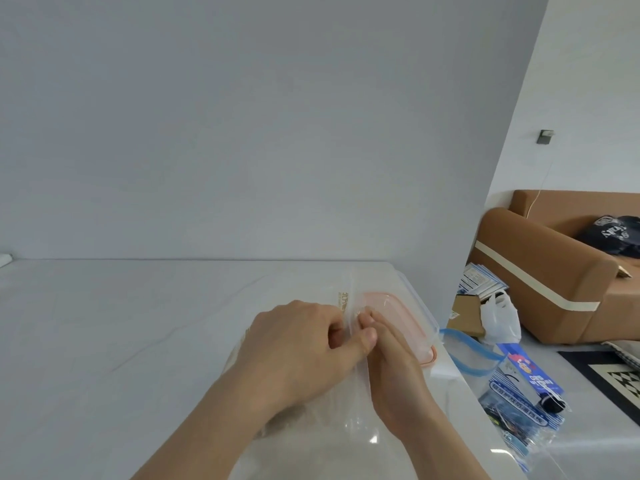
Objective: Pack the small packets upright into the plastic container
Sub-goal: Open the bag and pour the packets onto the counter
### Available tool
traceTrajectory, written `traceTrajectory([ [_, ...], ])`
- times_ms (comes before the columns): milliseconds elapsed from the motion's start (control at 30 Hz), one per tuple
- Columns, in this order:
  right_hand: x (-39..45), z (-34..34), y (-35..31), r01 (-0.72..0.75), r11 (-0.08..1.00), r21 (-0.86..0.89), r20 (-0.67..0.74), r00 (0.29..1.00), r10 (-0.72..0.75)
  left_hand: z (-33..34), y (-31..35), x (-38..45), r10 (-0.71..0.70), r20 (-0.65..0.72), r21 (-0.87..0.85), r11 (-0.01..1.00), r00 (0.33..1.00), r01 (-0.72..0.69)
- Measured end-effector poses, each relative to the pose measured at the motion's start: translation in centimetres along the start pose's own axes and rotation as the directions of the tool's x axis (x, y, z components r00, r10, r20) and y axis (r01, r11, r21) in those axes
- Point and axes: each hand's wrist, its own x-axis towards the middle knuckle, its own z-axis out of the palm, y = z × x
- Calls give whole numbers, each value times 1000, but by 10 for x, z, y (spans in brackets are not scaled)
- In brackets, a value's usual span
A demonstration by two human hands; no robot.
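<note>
A clear plastic bag (332, 420) lies on the white table (138, 323) in front of me. My left hand (301, 351) pinches its upper edge with curled fingers and thumb. My right hand (391, 368) lies close against it, fingertips at the same edge of the bag. Just behind the hands sits a clear plastic container with a pink rim (405, 317), near the table's right edge. I cannot make out single packets; the bag's contents are blurred and partly hidden by my hands.
The table's right edge runs close to the container. Beyond it, a blue-edged zip bag (474, 355) and blue printed packaging (526, 386) lie lower down. A cardboard box with a white plastic bag (498, 317) and a brown sofa (554, 271) stand at the right.
</note>
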Motion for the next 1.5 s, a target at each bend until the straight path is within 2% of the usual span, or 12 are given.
traceTrajectory([
  [200, 3, -4, -2, 8, 998, -63, 41, 999, -6, 8, -5, 3, 26, 108, -204, 979, 994, -4],
  [367, 1, 0, -1, 62, 990, -124, -45, 997, -68, 8, -6, 5, 84, 130, -223, 973, 988, -54],
  [467, 1, 3, 0, 73, 972, -221, -29, 996, -82, 7, -4, 2, 108, 115, -190, 978, 988, -85],
  [667, 1, 7, -6, 115, 941, -317, -37, 990, -133, 0, -16, 10, 114, 220, -540, 842, 969, 24],
  [833, -1, 6, -10, 112, 905, -410, -15, 991, -129, 6, -13, 10, 116, 231, -509, 861, 966, 18],
  [933, -4, 1, -14, 59, 884, -465, 35, 998, -48, 7, -14, 9, 107, 246, -507, 861, 963, 34],
  [1033, -5, 0, -16, 40, 902, -431, 65, 998, -13, 6, -14, 8, 108, 247, -534, 845, 963, 42],
  [1133, -4, 5, -16, 38, 960, -276, 46, 999, -26, 1, -13, 8, 104, 253, -617, 783, 962, 78],
  [1200, -3, 5, -15, 27, 993, -114, 10, 1000, -26, -7, -16, 9, 56, 191, -667, 740, 980, 88],
  [1267, -1, 1, -16, 42, 997, -69, -35, 998, -44, -18, -23, 11, -2, 102, -697, 713, 995, 73],
  [1400, 1, -14, -22, 100, 870, -483, -166, 965, -203, -39, -42, 12, -35, -44, -672, 740, 998, -4],
  [1500, 0, -20, -28, 185, 712, -678, -126, 924, -360, -44, -48, 11, -38, -126, -653, 755, 991, -54],
])
